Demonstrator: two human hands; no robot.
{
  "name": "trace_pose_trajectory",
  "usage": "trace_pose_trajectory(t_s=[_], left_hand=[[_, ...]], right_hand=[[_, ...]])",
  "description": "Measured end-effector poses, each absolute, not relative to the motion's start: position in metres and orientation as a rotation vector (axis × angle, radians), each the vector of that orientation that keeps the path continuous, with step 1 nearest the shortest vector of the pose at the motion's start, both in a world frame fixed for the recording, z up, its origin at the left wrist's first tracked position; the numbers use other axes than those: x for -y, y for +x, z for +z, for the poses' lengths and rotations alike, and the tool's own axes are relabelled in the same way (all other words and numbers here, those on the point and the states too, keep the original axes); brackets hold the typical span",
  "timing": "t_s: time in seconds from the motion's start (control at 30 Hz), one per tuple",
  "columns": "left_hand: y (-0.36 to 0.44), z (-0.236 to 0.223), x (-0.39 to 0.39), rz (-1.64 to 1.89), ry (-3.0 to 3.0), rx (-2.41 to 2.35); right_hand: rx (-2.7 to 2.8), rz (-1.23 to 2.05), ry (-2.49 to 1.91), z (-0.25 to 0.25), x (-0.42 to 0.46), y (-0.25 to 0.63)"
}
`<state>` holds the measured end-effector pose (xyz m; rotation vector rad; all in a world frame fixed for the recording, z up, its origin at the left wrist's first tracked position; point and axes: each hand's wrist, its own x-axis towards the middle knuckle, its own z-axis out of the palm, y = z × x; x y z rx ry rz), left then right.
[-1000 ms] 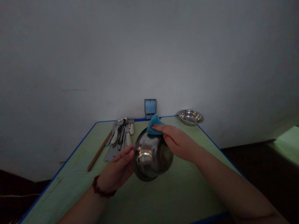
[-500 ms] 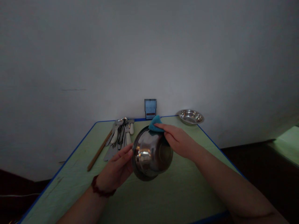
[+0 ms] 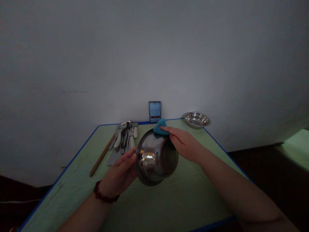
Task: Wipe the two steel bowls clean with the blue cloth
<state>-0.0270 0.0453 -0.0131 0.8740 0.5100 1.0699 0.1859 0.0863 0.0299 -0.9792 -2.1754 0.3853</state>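
A shiny metal bowl (image 3: pixel 154 158) is held up over the table, tilted on its side with its base turned to the right. My left hand (image 3: pixel 123 172) is closed on the bowl's rim at the left, thumb on the outer side. My right hand (image 3: pixel 184 143) grips a blue cloth (image 3: pixel 161 127) and presses it against the upper outside of the bowl near the rim. Part of the cloth lies under the fingers, and the bowl's inside faces away from me.
Several forks, spoons and knives with pale handles (image 3: pixel 123 138) lie in a pile at the back left of the green table (image 3: pixel 193 193). Beside them is a wooden stick (image 3: pixel 102 156). A phone (image 3: pixel 154 112) leans against the wall, and a shallow metal bowl (image 3: pixel 197 120) stands at the back right corner.
Hands, bowl and cloth keep almost the same pose. The whole view has shifted very slightly, with everything a few pixels higher.
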Motion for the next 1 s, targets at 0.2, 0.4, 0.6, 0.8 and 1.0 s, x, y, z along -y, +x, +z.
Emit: trace_pose_trajectory(t_s=[0.2, 0.4, 0.6, 0.8, 1.0], left_hand=[[-0.030, -0.018, -0.047, 1.064, 0.892, -0.511], [-0.030, -0.019, -0.047, 1.080, 0.832, -0.517], [-0.028, -0.014, -0.046, 1.058, 0.848, -0.529], [-0.028, -0.013, -0.045, 1.039, 0.849, -0.523], [-0.028, -0.016, -0.047, 1.064, 0.829, -0.539]], right_hand=[[2.162, 0.394, -0.999, 0.030, -0.086, 0.186], [2.137, 0.452, -1.010, 0.027, -0.089, 0.190], [2.092, 0.472, -1.022, 0.024, -0.088, 0.191], [2.026, 0.515, -1.037, 0.018, -0.085, 0.194], [1.960, 0.564, -1.034, 0.009, -0.084, 0.199]])
